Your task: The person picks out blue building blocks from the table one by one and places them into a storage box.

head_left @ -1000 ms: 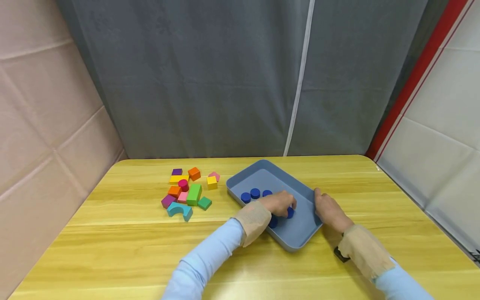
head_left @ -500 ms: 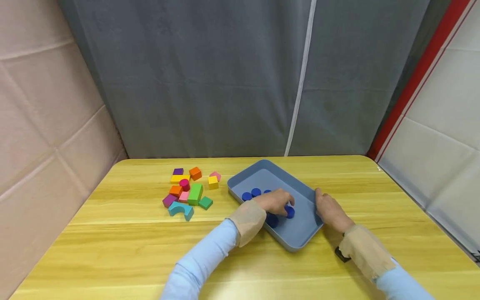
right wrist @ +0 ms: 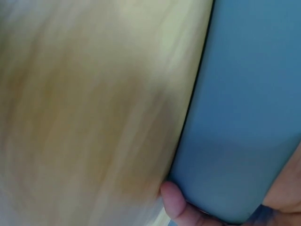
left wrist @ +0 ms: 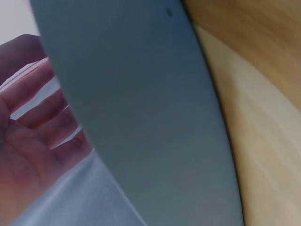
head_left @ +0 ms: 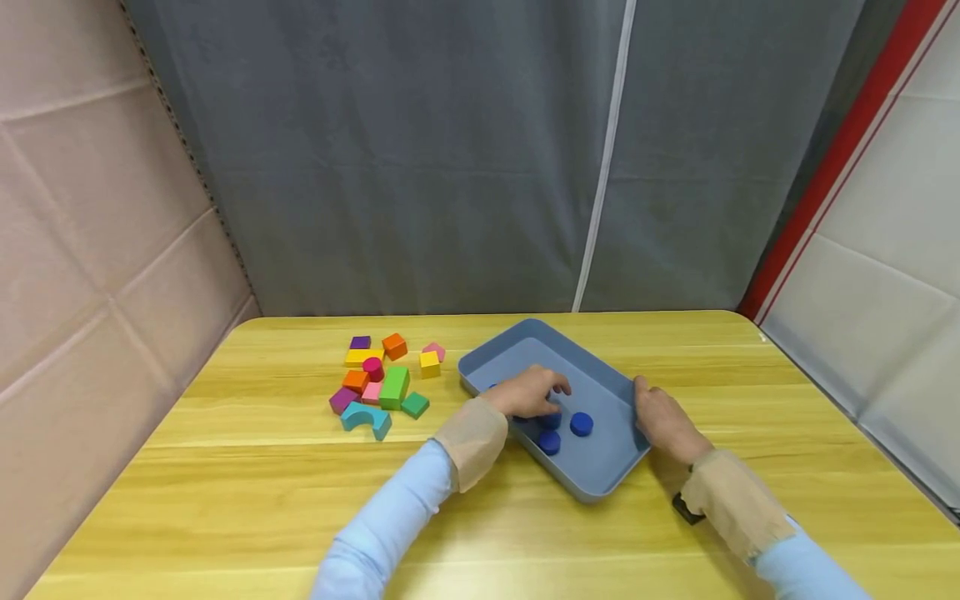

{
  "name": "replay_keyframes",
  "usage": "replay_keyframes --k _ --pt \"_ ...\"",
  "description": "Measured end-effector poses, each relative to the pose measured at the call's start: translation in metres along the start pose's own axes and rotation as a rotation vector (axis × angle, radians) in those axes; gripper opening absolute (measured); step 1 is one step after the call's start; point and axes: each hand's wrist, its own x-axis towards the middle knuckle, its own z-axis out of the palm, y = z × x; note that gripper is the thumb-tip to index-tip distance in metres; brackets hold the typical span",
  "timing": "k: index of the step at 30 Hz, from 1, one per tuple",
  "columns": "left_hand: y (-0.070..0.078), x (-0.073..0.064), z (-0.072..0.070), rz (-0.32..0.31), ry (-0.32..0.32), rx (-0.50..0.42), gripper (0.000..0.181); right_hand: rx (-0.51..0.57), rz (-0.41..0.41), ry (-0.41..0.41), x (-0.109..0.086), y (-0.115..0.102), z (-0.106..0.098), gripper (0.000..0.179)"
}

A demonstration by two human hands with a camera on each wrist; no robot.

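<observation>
Inside a grey-blue rectangular tray (head_left: 600, 467) lie several blue round discs. One disc (head_left: 581, 424) lies to the right of my left hand; another disc (head_left: 549, 442) is nearer the tray's front wall. My left hand (head_left: 525, 392) reaches over that wall with fingers relaxed and parted, just above more discs it partly hides. In the left wrist view, the tray's outer wall (left wrist: 136, 113) covers the fingertips, and no held thing shows. My right hand (head_left: 663, 423) grips the tray's right end, with a fingertip (right wrist: 173, 200) at the tray's lower edge in the right wrist view.
Left of the tray, a loose group of coloured blocks stands on the wooden table (head_left: 247, 483), among them a green block (head_left: 394, 388), a turquoise arch (head_left: 366, 418) and a yellow cube (head_left: 430, 365). A grey curtain (head_left: 390, 167) hangs behind the table.
My left hand has drawn away from the right-hand disc, leftward and slightly back over the other discs. That disc now lies free of the fingers. The right hand keeps its hold on the tray.
</observation>
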Motion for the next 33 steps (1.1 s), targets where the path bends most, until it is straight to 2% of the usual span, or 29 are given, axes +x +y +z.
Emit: replay_keyframes --k 6,9,16,21,27,33 --pt "-0.01 -0.012 -0.009 0.05 0.087 -0.069 0.026 0.002 -0.007 0.006 0.001 0.001 0.0 0.031" --pt "-0.017 -0.019 -0.014 0.052 0.131 -0.09 0.026 -0.01 -0.009 0.013 0.001 0.001 0.001 0.032" --pt "-0.036 -0.037 -0.021 0.026 0.203 -0.1 0.024 -0.026 -0.025 0.019 0.003 0.002 0.0 0.037" --pt "-0.05 -0.051 -0.022 0.004 0.224 -0.097 0.024 -0.025 -0.009 0.012 0.003 0.002 0.0 0.035" --pt "-0.064 -0.077 -0.026 -0.046 0.244 -0.126 0.025 -0.018 0.054 -0.029 0.005 0.004 0.0 0.032" --pt "-0.076 -0.107 -0.031 -0.094 0.285 -0.085 0.024 -0.014 0.078 0.016 0.001 0.008 0.0 0.029"
